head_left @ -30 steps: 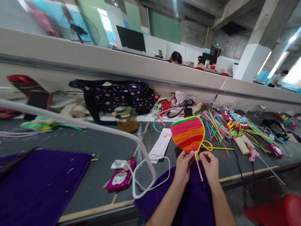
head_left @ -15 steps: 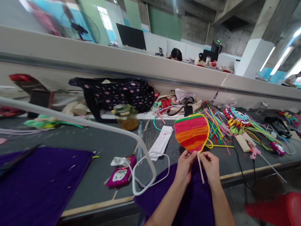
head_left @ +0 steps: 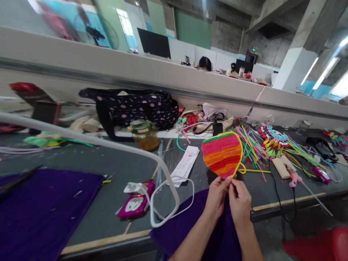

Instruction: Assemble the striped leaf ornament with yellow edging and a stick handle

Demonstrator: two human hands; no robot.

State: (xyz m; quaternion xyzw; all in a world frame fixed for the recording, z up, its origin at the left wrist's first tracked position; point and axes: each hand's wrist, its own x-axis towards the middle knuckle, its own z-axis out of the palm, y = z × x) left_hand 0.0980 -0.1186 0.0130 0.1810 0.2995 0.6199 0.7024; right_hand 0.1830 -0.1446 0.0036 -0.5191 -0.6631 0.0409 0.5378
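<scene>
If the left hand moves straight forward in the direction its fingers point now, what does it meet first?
The left hand points up and away; its fingertips already touch the striped heart-shaped piece at its lower tip, so it meets that first.

Daylight floods in from bright windows (head_left: 324,74) at the upper right, blown out to near white, and from a paler window (head_left: 125,25) far left at the back. The hall is evenly and softly lit, with no hard shadows on the grey table (head_left: 114,166); only faint dark patches sit under the objects on it. The wide lens bends straight lines strongly: the partition wall (head_left: 152,78) bows and the pillar (head_left: 296,54) leans inward. The top left corner, around a fan (head_left: 92,34), is smeared with blur. A white cable (head_left: 81,139) close to the lens looks thick and soft. The centre is fairly sharp, with vivid colours
</scene>
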